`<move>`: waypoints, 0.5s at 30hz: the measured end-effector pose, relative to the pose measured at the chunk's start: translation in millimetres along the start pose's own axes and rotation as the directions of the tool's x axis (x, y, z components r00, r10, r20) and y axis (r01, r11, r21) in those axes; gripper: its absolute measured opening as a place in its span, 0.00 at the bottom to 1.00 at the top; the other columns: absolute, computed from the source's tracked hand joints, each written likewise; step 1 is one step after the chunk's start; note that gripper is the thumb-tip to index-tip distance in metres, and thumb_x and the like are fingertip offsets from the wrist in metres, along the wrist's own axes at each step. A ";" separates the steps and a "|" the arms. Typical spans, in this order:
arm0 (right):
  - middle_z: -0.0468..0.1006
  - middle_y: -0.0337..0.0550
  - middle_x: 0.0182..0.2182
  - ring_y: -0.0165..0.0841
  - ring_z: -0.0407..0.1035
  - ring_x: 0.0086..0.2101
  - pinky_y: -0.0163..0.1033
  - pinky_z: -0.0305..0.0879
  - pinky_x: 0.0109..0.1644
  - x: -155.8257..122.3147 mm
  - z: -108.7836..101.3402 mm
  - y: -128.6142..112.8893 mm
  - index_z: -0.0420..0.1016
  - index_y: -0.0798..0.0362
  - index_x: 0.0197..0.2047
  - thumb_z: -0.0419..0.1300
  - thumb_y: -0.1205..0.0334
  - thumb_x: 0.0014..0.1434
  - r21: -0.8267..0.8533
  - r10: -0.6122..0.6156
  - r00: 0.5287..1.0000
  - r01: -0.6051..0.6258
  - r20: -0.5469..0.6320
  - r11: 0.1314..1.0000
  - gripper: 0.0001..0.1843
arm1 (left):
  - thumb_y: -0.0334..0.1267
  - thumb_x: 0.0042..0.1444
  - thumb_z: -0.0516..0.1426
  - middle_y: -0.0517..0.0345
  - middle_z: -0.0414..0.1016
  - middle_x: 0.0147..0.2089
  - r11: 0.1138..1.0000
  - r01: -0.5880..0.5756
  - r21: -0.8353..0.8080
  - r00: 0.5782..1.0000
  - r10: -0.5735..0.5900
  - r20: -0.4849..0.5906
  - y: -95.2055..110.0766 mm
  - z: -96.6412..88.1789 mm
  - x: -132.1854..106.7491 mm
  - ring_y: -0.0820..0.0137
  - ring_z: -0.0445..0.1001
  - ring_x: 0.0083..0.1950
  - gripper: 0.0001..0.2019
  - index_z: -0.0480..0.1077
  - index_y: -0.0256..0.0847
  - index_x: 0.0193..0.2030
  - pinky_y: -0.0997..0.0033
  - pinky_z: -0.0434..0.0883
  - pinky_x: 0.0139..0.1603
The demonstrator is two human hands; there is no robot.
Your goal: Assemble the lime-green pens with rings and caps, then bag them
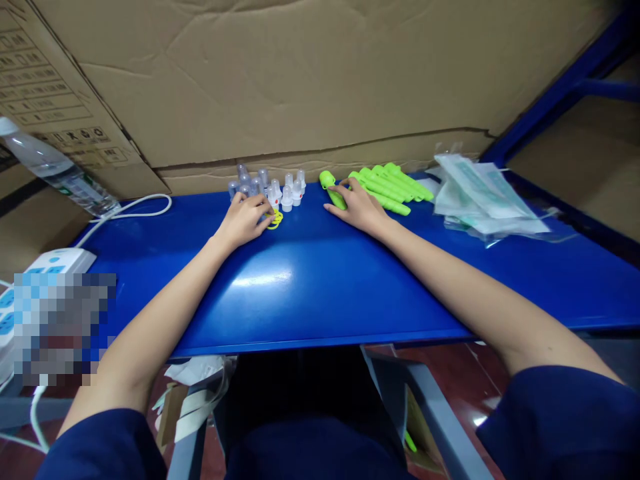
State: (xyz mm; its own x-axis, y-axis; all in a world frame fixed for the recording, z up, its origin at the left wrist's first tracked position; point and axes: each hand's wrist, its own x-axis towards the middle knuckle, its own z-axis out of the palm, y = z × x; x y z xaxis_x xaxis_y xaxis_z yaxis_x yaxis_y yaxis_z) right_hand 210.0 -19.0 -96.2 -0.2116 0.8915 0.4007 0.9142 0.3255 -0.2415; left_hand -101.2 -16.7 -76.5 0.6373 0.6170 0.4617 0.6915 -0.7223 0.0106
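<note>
My left hand (244,221) rests on the blue table with its thumb and fingertips pinched together at a small pile of yellow rings (277,220). Just behind it stand several clear plastic caps with white bases (287,199), a few marked with a red dot. My right hand (364,208) has its thumb and fingers around a bright green tube (337,198) with a rounded end that points away from me. To the right of that hand, several more green tubes (393,181) lie side by side, slanting.
Flat plastic packets (493,197) are piled at the right. At the left are a leaning water bottle (65,175), a white cable (150,197) and a power strip (60,260). Cardboard (310,80) walls the back of the blue table (300,293).
</note>
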 end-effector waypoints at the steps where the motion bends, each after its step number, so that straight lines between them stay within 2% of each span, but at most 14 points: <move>1: 0.69 0.58 0.59 0.50 0.73 0.46 0.55 0.71 0.50 0.0 -6.1 -2.0 0.73 0.53 0.62 0.57 0.44 0.64 -0.032 0.018 1.000 -0.018 -0.003 0.999 0.30 | 0.40 0.64 0.56 0.48 0.80 0.45 1.000 -0.007 0.009 1.000 0.007 -0.009 0.9 -0.9 0.3 0.56 0.77 0.47 0.09 0.77 0.42 0.43 0.52 0.63 0.55; 3: 0.70 0.62 0.58 0.53 0.73 0.46 0.57 0.70 0.49 0.8 -19.1 -4.1 0.73 0.56 0.59 0.52 0.43 0.67 -0.087 0.062 0.998 -0.064 -0.034 0.994 0.29 | 0.40 0.65 0.55 0.48 0.79 0.46 0.999 -0.013 0.033 0.999 0.015 -0.037 3.3 -3.0 1.2 0.56 0.77 0.48 0.09 0.76 0.41 0.43 0.53 0.63 0.55; 5: 0.72 0.65 0.55 0.56 0.72 0.47 0.60 0.68 0.49 2.3 -30.2 -1.5 0.74 0.58 0.56 0.49 0.46 0.69 -0.123 0.111 0.992 -0.119 -0.067 0.985 0.27 | 0.40 0.66 0.54 0.47 0.79 0.46 0.999 -0.008 0.043 0.997 0.011 -0.072 6.0 -4.9 2.0 0.56 0.76 0.49 0.10 0.75 0.41 0.44 0.53 0.63 0.56; 8: 0.74 0.69 0.51 0.59 0.72 0.47 0.61 0.68 0.47 4.7 -38.2 11.9 0.73 0.61 0.55 0.51 0.50 0.67 -0.200 0.177 0.982 -0.188 -0.073 0.962 0.25 | 0.43 0.68 0.52 0.46 0.79 0.47 1.000 -0.003 0.029 0.993 0.006 -0.121 9.3 -7.4 2.8 0.55 0.76 0.50 0.12 0.75 0.41 0.43 0.52 0.63 0.56; 11: 0.77 0.67 0.47 0.57 0.74 0.43 0.58 0.69 0.43 8.2 -35.7 32.7 0.73 0.60 0.53 0.57 0.50 0.63 -0.302 0.256 0.966 -0.238 0.022 0.923 0.23 | 0.43 0.68 0.52 0.47 0.80 0.48 0.999 -0.030 0.028 0.987 0.034 -0.154 10.9 -9.5 2.6 0.56 0.76 0.50 0.13 0.75 0.41 0.43 0.52 0.64 0.55; 13: 0.79 0.63 0.41 0.54 0.75 0.41 0.54 0.69 0.41 11.3 -31.2 46.7 0.75 0.57 0.47 0.61 0.47 0.61 -0.347 0.289 0.952 -0.237 0.104 0.907 0.21 | 0.43 0.68 0.52 0.47 0.80 0.49 0.999 -0.043 0.018 0.985 0.046 -0.166 12.1 -10.4 2.2 0.57 0.76 0.50 0.12 0.74 0.42 0.42 0.53 0.64 0.55; 15: 0.79 0.60 0.36 0.51 0.75 0.41 0.52 0.69 0.41 13.5 -27.5 57.3 0.76 0.55 0.40 0.63 0.43 0.59 -0.347 0.261 0.956 -0.201 0.134 0.916 0.21 | 0.44 0.68 0.53 0.48 0.80 0.49 0.999 -0.035 -0.020 0.983 0.031 -0.182 13.8 -9.9 2.2 0.57 0.77 0.50 0.12 0.74 0.42 0.41 0.53 0.65 0.55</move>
State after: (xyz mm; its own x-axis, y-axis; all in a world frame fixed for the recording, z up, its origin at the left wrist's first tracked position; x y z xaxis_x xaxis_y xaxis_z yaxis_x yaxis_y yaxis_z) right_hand 269.1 3.0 -80.3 -0.0100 0.9794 0.2017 0.9999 0.0092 0.0051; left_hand -93.6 -28.4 -66.5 0.5854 0.5272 0.6159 0.6619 -0.7495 0.0125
